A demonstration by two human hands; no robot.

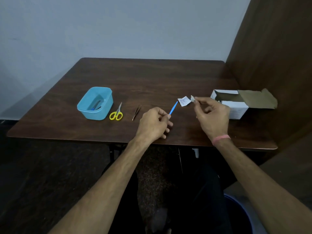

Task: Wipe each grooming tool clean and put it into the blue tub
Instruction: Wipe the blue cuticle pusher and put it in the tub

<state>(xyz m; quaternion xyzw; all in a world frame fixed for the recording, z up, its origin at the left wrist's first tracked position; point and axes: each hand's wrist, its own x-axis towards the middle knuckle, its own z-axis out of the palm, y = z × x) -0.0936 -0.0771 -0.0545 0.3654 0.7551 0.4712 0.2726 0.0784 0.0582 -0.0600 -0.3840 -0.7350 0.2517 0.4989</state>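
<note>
On the dark wooden counter [152, 78], the pale blue plastic tub [87, 112] already holds tools; yellow-handled scissors [116, 114] and slim metal tweezers [137, 110] await wiping. A thin blue-handled tool [173, 108] is pinched in the left hand's [154, 123] grip, presented toward a small white wipe [192, 98] pinched by the right hand [211, 114].

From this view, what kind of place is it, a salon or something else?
Probably not a salon: it looks like a plain room with a makeshift work spot. A bare wooden table stands against an empty wall, holding only a blue tub, scissors, tweezers and an open box.
</note>
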